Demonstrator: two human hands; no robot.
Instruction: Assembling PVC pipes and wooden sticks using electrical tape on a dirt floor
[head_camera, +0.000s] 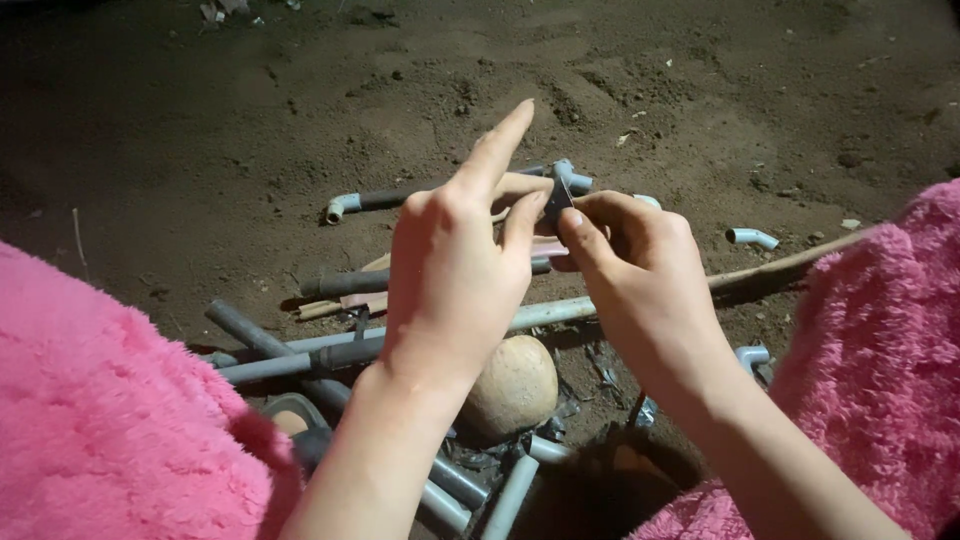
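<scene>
Both hands pinch one small grey pipe fitting (558, 193) mid-frame, above the ground: left hand (455, 270) thumb and middle finger on it, index pointing up; right hand (630, 265) fingers curled round its right side. Surface: bare brown dirt (700, 90), dim light. Near below: grey pipes (300, 355), round stone (512, 385), long stick (780, 265). Fitting mostly covered by fingers, shape unclear. Pink fleece sleeves (100, 430) cut off at both edges.

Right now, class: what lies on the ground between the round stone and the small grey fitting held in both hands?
In the head view, a long pale pipe crosses the dirt between the stone and the fitting.
</scene>
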